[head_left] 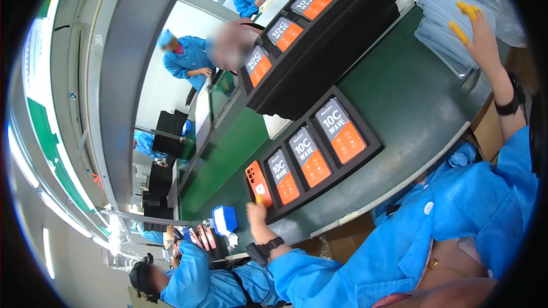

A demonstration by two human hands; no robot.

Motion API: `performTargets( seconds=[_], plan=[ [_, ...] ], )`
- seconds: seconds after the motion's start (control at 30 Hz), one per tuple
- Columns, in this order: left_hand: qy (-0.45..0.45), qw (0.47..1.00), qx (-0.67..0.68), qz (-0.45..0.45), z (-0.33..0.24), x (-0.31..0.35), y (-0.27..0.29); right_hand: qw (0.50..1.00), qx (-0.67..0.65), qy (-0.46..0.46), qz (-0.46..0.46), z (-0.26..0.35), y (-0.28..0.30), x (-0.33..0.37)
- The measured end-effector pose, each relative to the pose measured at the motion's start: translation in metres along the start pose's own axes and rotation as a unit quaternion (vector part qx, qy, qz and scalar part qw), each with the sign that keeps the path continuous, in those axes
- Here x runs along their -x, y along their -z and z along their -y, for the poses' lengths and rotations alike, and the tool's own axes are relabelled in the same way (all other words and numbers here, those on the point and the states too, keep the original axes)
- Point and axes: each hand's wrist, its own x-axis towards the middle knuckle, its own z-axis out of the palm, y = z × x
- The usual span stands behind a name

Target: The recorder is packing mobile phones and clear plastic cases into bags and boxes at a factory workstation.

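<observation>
My left hand (pixel 256 214) is closed at the lower end of an orange phone (pixel 257 181), a yellow finger cot resting on it. The phone shows its back, with camera lenses at the top, at the left end of a black foam tray (pixel 369 145). In that tray, 3 more phones lie face up under printed grey-and-orange films, one of them a middle phone (pixel 309 157). Over at the far right, my right hand (pixel 482 40) has its fingers apart, yellow cots on them, above a pile of translucent plastic sleeves or trays (pixel 439 28). It holds nothing that I can see.
A stack of black foam trays (pixel 337 57) with several phones on top stands behind, on the green table (pixel 399 88). A blue bin (pixel 224 220) sits to the left. Beside it a co-worker (pixel 194 276) handles things; other people sit across the bench.
</observation>
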Motion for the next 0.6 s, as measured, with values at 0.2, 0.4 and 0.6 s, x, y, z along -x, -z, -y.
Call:
performTargets(
  seconds=[0.2,0.4,0.6],
  plan=[
    [0.112,0.985,0.13,-0.02,0.037,-0.032,-0.023,0.983,0.125,-0.028,0.134,-0.053,-0.046,-0.019],
    [0.097,0.87,0.45,0.177,-0.007,0.024,0.059,0.989,0.118,-0.081,0.036,-0.035,-0.031,-0.023],
    [-0.001,0.726,0.679,0.106,-0.049,0.072,0.065,0.989,0.091,-0.09,0.079,-0.072,-0.027,-0.028]
  ],
)
